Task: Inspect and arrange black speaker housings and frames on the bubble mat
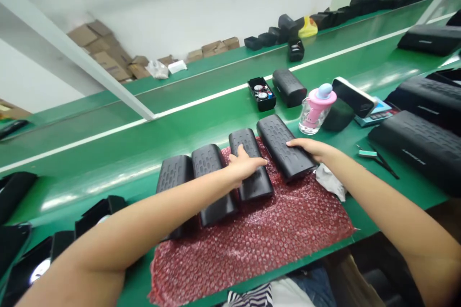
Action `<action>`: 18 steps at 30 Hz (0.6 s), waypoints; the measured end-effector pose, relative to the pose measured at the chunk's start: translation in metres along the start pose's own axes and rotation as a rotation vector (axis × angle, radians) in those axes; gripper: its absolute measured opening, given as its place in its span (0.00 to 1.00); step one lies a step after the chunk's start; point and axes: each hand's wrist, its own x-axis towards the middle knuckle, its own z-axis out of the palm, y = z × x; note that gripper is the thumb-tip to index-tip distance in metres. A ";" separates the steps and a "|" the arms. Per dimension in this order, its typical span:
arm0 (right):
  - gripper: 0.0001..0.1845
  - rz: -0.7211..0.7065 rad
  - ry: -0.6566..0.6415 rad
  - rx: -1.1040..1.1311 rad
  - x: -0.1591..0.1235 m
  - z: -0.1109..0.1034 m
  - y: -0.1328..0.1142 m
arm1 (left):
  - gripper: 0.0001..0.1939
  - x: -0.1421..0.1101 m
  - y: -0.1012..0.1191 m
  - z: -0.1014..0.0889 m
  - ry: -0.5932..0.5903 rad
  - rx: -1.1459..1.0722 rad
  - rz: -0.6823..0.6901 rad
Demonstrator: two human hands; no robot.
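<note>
Several black textured speaker housings lie side by side on a red bubble-wrap sheet (273, 235) on the green bench. My left hand (245, 165) rests flat on the third housing (251, 163), fingers stretched across its top. My right hand (311, 148) lies on the right side of the fourth, rightmost housing (284, 146), fingers extended along it. The two left housings (212, 177) sit partly under my left forearm.
A pink-topped clear bottle (317, 110), a phone (353, 97) and a small open black box with parts (261, 93) stand behind. Larger black speakers (418, 146) lie at right, tweezers (378, 157) near them. Cardboard boxes (104, 53) line the far wall.
</note>
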 end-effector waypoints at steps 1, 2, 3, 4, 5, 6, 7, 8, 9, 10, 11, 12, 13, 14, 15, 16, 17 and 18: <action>0.06 0.011 -0.025 0.019 0.002 0.002 0.000 | 0.59 0.002 0.005 0.010 0.028 0.066 -0.038; 0.06 0.015 -0.035 0.034 0.003 0.004 0.001 | 0.62 0.003 0.008 0.018 0.041 0.105 -0.069; 0.06 0.012 -0.035 0.045 0.003 0.005 0.002 | 0.65 0.005 0.009 0.023 0.048 0.129 -0.090; 0.06 0.004 -0.027 0.049 0.003 0.005 0.003 | 0.67 0.006 0.009 0.027 0.070 0.148 -0.092; 0.06 -0.009 -0.012 0.046 0.003 0.004 0.004 | 0.69 0.008 0.008 0.030 0.092 0.181 -0.092; 0.06 -0.023 0.008 0.033 0.002 0.002 0.005 | 0.70 0.009 0.006 0.031 0.116 0.216 -0.090; 0.06 -0.038 0.032 0.009 0.001 -0.001 0.006 | 0.70 0.010 0.003 0.032 0.140 0.247 -0.084; 0.07 -0.055 0.062 -0.025 -0.001 -0.004 0.007 | 0.70 0.011 0.000 0.032 0.164 0.267 -0.076; 0.07 -0.076 0.098 -0.067 -0.003 -0.008 0.008 | 0.70 0.012 -0.002 0.032 0.189 0.270 -0.068; 0.08 -0.101 0.141 -0.118 -0.006 -0.012 0.009 | 0.70 0.012 -0.005 0.031 0.210 0.247 -0.061; 0.10 -0.131 0.188 -0.174 -0.010 -0.017 0.010 | 0.69 0.013 -0.008 0.030 0.227 0.208 -0.052; 0.13 -0.163 0.237 -0.231 -0.014 -0.022 0.011 | 0.67 0.014 -0.010 0.029 0.240 0.161 -0.041; 0.16 -0.195 0.286 -0.278 -0.019 -0.026 0.012 | 0.66 0.015 -0.012 0.027 0.250 0.115 -0.027; 0.20 -0.226 0.332 -0.339 -0.024 -0.029 0.013 | 0.66 0.017 -0.014 0.026 0.257 0.066 -0.010; 0.23 -0.251 0.376 -0.424 -0.029 -0.031 0.014 | 0.66 0.019 -0.016 0.024 0.261 0.003 0.010; 0.26 -0.267 0.416 -0.531 -0.035 -0.032 0.015 | 0.66 0.021 -0.018 0.023 0.263 -0.068 0.030; 0.29 -0.277 0.451 -0.650 -0.040 -0.030 0.016 | 0.65 0.023 -0.020 0.022 0.265 -0.139 0.050; 0.32 -0.278 0.481 -0.771 -0.044 -0.027 0.016 | 0.65 0.025 -0.023 0.022 0.262 -0.209 0.077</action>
